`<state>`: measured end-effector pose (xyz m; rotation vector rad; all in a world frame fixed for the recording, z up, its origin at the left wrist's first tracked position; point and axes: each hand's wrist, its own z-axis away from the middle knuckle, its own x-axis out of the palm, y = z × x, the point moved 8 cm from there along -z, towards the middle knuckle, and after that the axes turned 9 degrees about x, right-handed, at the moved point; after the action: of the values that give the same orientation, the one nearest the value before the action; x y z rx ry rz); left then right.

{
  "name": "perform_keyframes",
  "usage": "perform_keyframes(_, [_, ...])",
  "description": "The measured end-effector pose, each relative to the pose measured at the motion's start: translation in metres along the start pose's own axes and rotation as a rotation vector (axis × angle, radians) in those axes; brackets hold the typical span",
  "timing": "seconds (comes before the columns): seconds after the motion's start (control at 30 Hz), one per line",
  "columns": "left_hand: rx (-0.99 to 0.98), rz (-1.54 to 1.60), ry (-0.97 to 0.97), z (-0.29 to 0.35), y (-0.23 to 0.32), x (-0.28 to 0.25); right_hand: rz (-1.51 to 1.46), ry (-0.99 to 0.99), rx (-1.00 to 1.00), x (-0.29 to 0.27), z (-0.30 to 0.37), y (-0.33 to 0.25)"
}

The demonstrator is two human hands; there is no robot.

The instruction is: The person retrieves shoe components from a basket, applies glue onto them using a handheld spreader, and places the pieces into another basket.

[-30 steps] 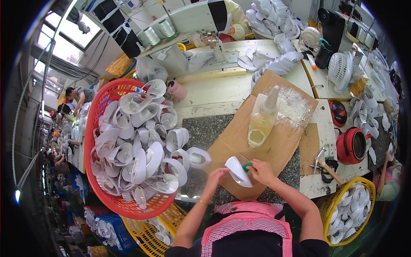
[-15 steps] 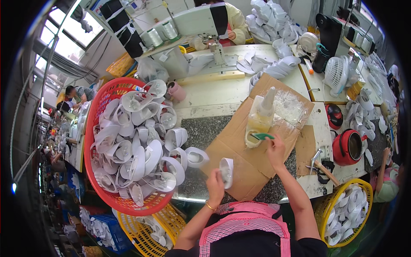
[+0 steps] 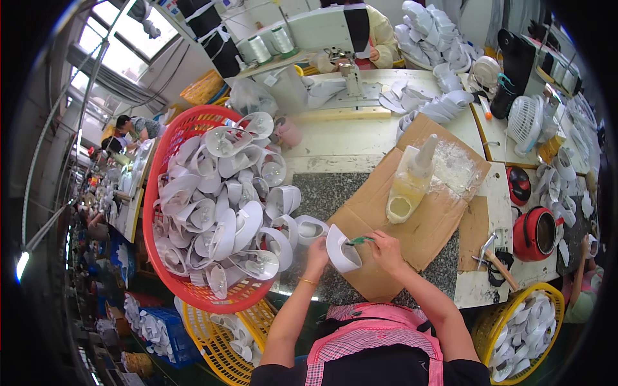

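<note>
My left hand (image 3: 316, 258) grips the edge of a white curved piece (image 3: 346, 255) that looks like a shoe upper, held over the cardboard. In my right hand (image 3: 387, 251), the fingers pinch a small green brush-like tool (image 3: 362, 240). Its tip reaches into the hollow of the white upper; whether it touches is too small to tell. Beyond my hands a cut-open plastic bottle (image 3: 409, 183) with yellowish residue lies on the cardboard sheet (image 3: 368, 212). Another white upper (image 3: 310, 229) sits beside my left hand, at the edge of the pile.
A red basket (image 3: 152, 251) heaped with white uppers stands at left. Yellow baskets (image 3: 217, 356) flank me below the table. A hammer (image 3: 499, 267) and red pot (image 3: 523, 236) lie at right. A sewing machine (image 3: 351, 78) and another person (image 3: 381, 35) are across the table.
My right hand has drawn the green tool out of the bottle and brought it left and nearer, to the white upper. My left hand has turned and raised the upper. The whole view has shifted slightly.
</note>
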<state>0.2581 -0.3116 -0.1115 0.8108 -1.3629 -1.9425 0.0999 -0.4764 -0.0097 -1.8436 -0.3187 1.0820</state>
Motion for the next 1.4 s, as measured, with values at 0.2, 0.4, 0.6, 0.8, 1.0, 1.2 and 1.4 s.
perform_keyframes(0.2, [0.245,-0.126,0.010,-0.002,0.010,-0.005,0.080,-0.210,-0.126,0.004,0.023,-0.007])
perform_keyframes(0.4, [0.168,0.017,-0.135,0.037,0.078,0.034,0.180,-0.187,-0.094,-0.009,0.017,-0.012])
perform_keyframes(0.6, [0.334,0.083,-0.115,0.060,0.074,0.033,0.320,-0.004,-0.173,-0.028,-0.008,-0.016])
perform_keyframes(0.8, [0.215,0.010,-0.103,0.111,-0.007,0.025,0.204,-0.150,-0.207,-0.001,0.074,-0.003])
perform_keyframes(1.0, [0.209,0.088,-0.056,0.125,-0.019,0.032,0.027,0.074,0.052,-0.023,0.049,0.009])
perform_keyframes(1.2, [0.301,-0.167,-0.068,0.145,0.029,0.038,0.073,0.060,0.144,-0.006,0.088,0.030])
perform_keyframes(1.4, [0.572,-0.567,-0.242,0.167,0.066,0.069,-0.122,0.076,0.395,-0.008,0.074,0.069])
